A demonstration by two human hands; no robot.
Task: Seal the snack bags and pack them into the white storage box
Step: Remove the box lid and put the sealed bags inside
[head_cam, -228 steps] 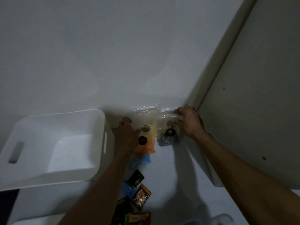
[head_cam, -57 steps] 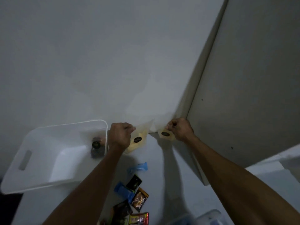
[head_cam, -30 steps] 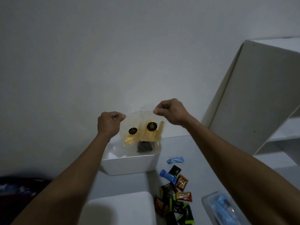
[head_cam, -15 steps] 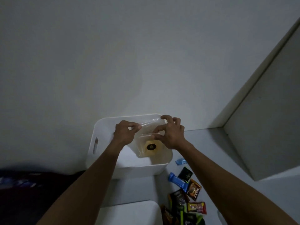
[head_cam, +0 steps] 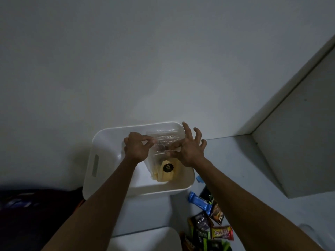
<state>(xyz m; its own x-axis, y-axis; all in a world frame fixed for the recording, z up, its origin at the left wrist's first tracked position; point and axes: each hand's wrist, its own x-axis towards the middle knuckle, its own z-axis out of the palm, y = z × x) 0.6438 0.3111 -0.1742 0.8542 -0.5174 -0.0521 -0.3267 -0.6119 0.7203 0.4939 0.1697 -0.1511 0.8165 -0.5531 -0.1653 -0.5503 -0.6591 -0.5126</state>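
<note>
Dim grey walls meet a pale worktop [head_cam: 235, 160] that carries everything. Both hands are over the open white plastic storage box [head_cam: 101, 142], working the top of a clear plastic zip bag [head_cam: 164, 142] of yellow snack pieces. The left hand [head_cam: 136, 148] has its fingers [head_cam: 145, 139] curled closed, pinching the bag's upper left edge between thumb and forefinger. The right hand [head_cam: 189, 150] is spread wide, four fingers [head_cam: 186, 130] fanned and lifted, while its thumb and the base of the forefinger press the bag's right side; whether it truly grips the film I cannot tell. The bag hangs inside the box, its lower end close to the box floor, and shows a round black label [head_cam: 167, 168] with gold print too small to read. Both forearms reach forward from the lower edge, bare, converging on the box. Right of the box, on the worktop, lies a scatter of small wrapped snack packets [head_cam: 208, 223], among them a blue wrapper [head_cam: 199, 201] and a red-and-yellow one [head_cam: 222, 232] whose lettering is illegible. A white cabinet side [head_cam: 293, 142] stands at right.
</note>
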